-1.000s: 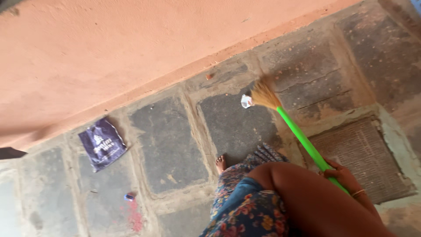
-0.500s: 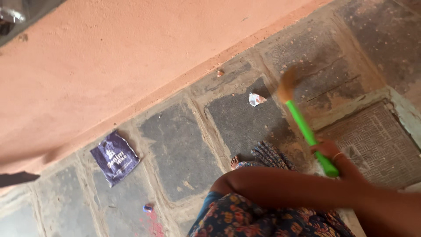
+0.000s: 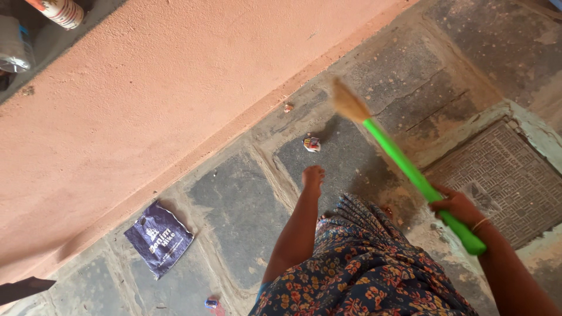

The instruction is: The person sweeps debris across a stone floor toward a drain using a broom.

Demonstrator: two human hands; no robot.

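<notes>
We take the crumpled wrapper [image 3: 311, 144] on the dark stone slab [image 3: 345, 167] as our landmark. Our left hand [image 3: 313, 175] reaches down just short of it, fingers curled together; we cannot tell whether they pinch anything. Our right hand [image 3: 458, 206] is wrapped tight round the green handle of the broom [image 3: 404, 164], whose straw head hangs above and to the right of the wrapper, near the orange wall [image 3: 175, 88]. We judge the raised broom head could swing down and flick the wrapper off before the fingers close on it, or clip the reaching hand. Half a second ago the left arm lay folded across the floral dress [image 3: 363, 275] and the broom head was a blur; now the arm is stretched towards the wrapper. A purple bag [image 3: 159, 239] lies far to the wrapper's left
</notes>
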